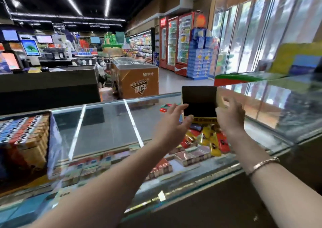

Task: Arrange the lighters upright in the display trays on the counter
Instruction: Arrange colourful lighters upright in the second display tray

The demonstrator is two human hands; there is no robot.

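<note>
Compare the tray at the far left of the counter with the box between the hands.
The left tray is packed with upright lighters in blue, orange and tan rows; the black box looks empty inside. The tray stands untouched, while the left hand and right hand reach to the box's sides. Loose yellow and red lighters lie piled before the box, none beside the tray. Both are on the glass counter.

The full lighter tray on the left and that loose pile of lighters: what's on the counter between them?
In the head view, only bare glass counter top lies between the filled tray and the lighter pile; cigarette packs show beneath the glass.
</note>
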